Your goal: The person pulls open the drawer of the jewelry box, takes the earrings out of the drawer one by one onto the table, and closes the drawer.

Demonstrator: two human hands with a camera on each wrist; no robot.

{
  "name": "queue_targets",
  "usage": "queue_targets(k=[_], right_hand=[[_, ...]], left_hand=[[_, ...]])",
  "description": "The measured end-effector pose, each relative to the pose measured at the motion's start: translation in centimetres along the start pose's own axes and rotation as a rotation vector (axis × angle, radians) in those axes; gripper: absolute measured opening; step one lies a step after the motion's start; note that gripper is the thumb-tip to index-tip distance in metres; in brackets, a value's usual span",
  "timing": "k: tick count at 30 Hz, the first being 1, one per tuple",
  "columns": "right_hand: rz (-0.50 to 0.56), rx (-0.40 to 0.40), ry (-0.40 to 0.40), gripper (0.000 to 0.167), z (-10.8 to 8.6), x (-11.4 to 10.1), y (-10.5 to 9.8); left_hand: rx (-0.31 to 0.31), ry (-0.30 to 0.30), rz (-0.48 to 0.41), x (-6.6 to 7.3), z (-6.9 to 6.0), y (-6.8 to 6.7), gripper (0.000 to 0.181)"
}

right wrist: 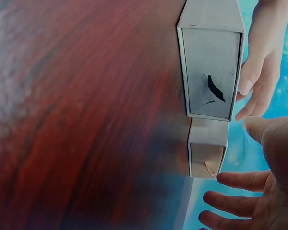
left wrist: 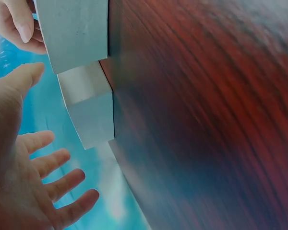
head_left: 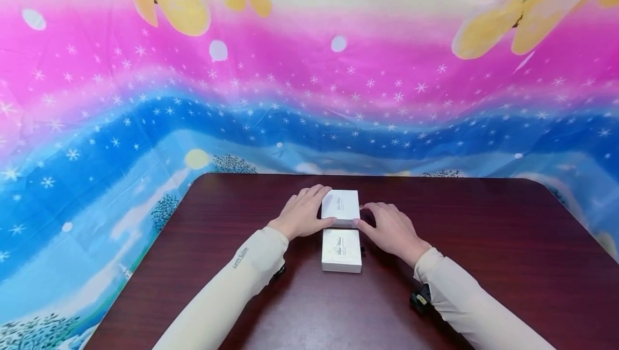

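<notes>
Two white boxes with dark lettering lie in a line on the table. The far box (head_left: pixel 340 206) is between both hands, and the near box (head_left: pixel 341 251) sits just in front of it. My left hand (head_left: pixel 304 213) is at the far box's left side, its fingers spread in the left wrist view. At the right side, my right hand (head_left: pixel 390 227) has its fingers extended; its index fingertip is close to a small brownish tab (right wrist: pixel 209 168) on the far box's end. A black tab (right wrist: pixel 215 88) sticks out of the near box. Light contact with the far box is hard to tell.
The dark reddish-brown table (head_left: pixel 483 221) has rounded far corners. Behind it hangs a colourful backdrop cloth (head_left: pixel 309 70) with snowflakes, trees and cartoon legs. A dark wrist device (head_left: pixel 420 299) is strapped at the right sleeve.
</notes>
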State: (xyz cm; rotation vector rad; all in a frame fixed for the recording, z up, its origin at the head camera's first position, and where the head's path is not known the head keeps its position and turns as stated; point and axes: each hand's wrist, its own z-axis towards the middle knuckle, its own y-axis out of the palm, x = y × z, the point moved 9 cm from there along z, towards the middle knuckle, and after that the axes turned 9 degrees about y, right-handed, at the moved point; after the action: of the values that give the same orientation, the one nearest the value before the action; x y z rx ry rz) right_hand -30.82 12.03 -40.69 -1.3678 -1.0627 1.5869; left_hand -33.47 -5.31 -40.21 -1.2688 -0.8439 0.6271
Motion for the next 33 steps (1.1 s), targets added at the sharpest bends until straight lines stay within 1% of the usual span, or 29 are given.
queue_targets(k=[6, 9, 12, 18, 25, 29, 33], right_hand=[[-0.005, -0.008, 0.002, 0.056, 0.2, 0.0, 0.4], [-0.005, -0.012, 0.003, 0.056, 0.2, 0.1, 0.6], [-0.007, -0.011, 0.009, 0.058, 0.3, 0.3, 0.6], [-0.009, -0.002, 0.011, 0.06, 0.6, 0.3, 0.3], [-0.016, -0.029, 0.028, 0.061, 1.0, 0.3, 0.5], [-0.017, -0.024, 0.036, 0.061, 1.2, 0.5, 0.4], [-0.008, -0.026, 0.046, 0.061, 1.3, 0.8, 0.4]], left_hand=[[0.002, 0.0, -0.039, 0.1, 0.5, 0.1, 0.083], [-0.011, -0.01, -0.038, -0.1, 0.7, 0.3, 0.084], [-0.022, -0.008, -0.033, -0.3, 0.9, 0.5, 0.086], [-0.018, 0.006, -0.048, -0.6, 1.0, 0.6, 0.089], [-0.047, 0.001, -0.08, -1.3, 1.2, 1.2, 0.093], [-0.054, 0.002, -0.107, -1.7, 1.5, 1.5, 0.095], [-0.064, 0.015, -0.132, -1.8, 1.6, 1.9, 0.096]])
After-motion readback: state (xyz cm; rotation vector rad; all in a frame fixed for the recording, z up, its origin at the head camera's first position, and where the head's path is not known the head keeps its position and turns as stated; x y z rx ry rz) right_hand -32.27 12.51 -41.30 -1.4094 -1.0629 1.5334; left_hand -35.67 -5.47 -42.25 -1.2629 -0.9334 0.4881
